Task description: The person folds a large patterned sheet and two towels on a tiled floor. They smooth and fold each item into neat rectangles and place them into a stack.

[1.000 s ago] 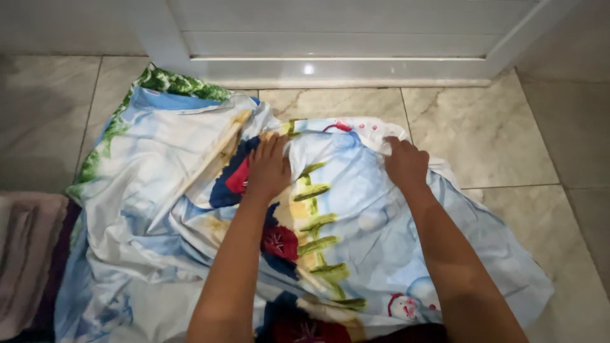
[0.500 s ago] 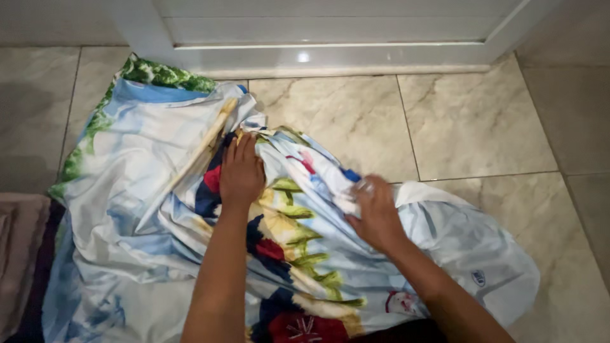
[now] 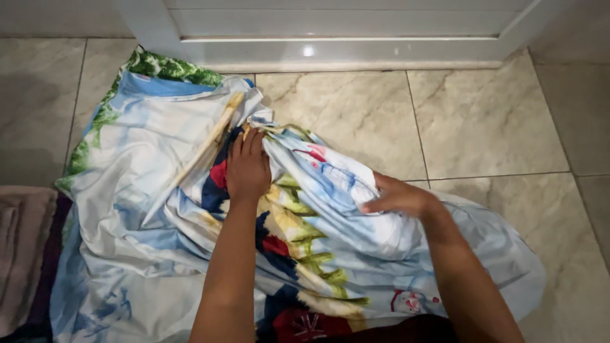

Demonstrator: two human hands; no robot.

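On the marble-tiled floor point(image 3: 483, 121), below a white door sill point(image 3: 330, 51): one printed sheet point(image 3: 146, 190), pale blue with green, yellow and red patches, spread and rumpled.

My left hand point(image 3: 246, 170) — palm down, fingers straight and together, pressed flat on the sheet near its middle fold; it pins cloth and grasps nothing.

My right hand point(image 3: 399, 198) — fingers curled over a bunched ridge of the same sheet, closed on that cloth, knuckles up, thumb side toward the left hand.

Relation of note: the ridge runs slantwise from the pinned spot under the left hand down and right to the right hand, so the fold's long axis lies between the two hands. The loose right-hand part of the sheet lies nearest the right hand; the flat far-left spread lies beyond the left.

At the left edge: a folded brownish cloth point(image 3: 22, 254), just beside the sheet.
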